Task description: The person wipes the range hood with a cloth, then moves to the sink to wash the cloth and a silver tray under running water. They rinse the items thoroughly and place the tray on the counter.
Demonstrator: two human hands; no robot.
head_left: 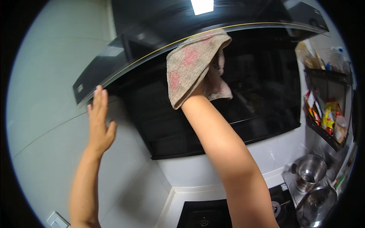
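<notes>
A grey-beige cloth (192, 62) with pink patches drapes over my right hand (198, 92), whose fingers it hides. That arm is raised, and the hand holds the cloth up against the lower front edge of the black range hood (152, 40). A thin gold line runs along this edge. On the left, my left hand (101, 127) is raised with its fingers stretched upward and thumb apart, holding nothing. Its fingertips are at or just below the hood's left corner; contact cannot be made out.
Below the hood hangs a glossy black panel (262, 102). A black cooktop (205, 214) lies underneath. At right, a steel pot (311, 169) and a round steel lid or pan (317, 207) stand under a wall rack (329, 76) with packets. A wall switch (57, 220) is at lower left.
</notes>
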